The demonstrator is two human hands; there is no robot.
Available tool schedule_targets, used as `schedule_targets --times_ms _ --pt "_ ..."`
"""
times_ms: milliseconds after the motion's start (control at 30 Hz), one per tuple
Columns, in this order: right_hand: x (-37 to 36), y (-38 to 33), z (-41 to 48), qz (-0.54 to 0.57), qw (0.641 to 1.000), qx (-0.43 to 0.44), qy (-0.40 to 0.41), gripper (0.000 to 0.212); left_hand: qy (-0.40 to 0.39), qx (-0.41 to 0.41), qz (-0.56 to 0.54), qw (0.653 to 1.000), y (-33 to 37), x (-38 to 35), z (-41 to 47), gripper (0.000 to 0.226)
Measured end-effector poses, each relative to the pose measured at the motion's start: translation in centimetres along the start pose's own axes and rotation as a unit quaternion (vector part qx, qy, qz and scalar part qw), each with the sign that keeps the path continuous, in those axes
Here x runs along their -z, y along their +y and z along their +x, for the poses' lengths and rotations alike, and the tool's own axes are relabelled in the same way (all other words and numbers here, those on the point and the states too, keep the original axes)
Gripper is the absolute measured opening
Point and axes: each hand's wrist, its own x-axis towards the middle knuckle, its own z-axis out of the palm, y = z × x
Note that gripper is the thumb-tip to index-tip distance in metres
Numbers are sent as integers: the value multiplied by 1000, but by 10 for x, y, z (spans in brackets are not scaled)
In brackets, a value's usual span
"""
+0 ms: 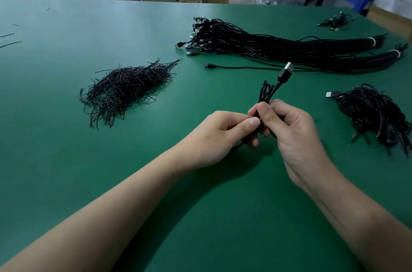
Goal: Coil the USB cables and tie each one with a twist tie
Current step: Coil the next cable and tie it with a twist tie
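Both hands meet over the middle of the green worktop [89,171], slightly toward its right edge. Right hand [292,131] has its fingers curled round the waist of a small coiled USB cable [266,91]. It holds the loops bunched upright so they can't spring apart, with the plug [285,73] sticking up and away. Left hand [223,135] pinches at the same waist with thumb and fingertip, probably working a twist tie there. The tie itself is too thin and dark to make out, so I can't say whether it is wrapped yet. The twist tie pile [124,91] lies left of centre, within easy reach of the left hand. Two banded bundles of straight cables [278,48] lie toward the far right, plugs pointing to centre, likely the supply. One loose cable [240,67] lies just in front of them, apart from the bundles, likely next up. A heap of coiled cables [374,113] sits by the right edge beside the right hand, likely the done pile. A few more cables [336,21] sit near the far right corner.
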Motion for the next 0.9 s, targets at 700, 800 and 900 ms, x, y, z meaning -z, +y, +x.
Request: schedule_targets --times_ms 700,800,900 --pt "7 -7 -4 -74 977 -160 -118 29 322 116 537 771 -69 139 -15 10" --pt "4 -4 -6 -83 974 -163 -136 28 340 60 491 800 -64 134 -14 9" --pt "4 -2 -6 -94 975 -144 -138 28 347 -23 327 879 -49 115 -9 5"
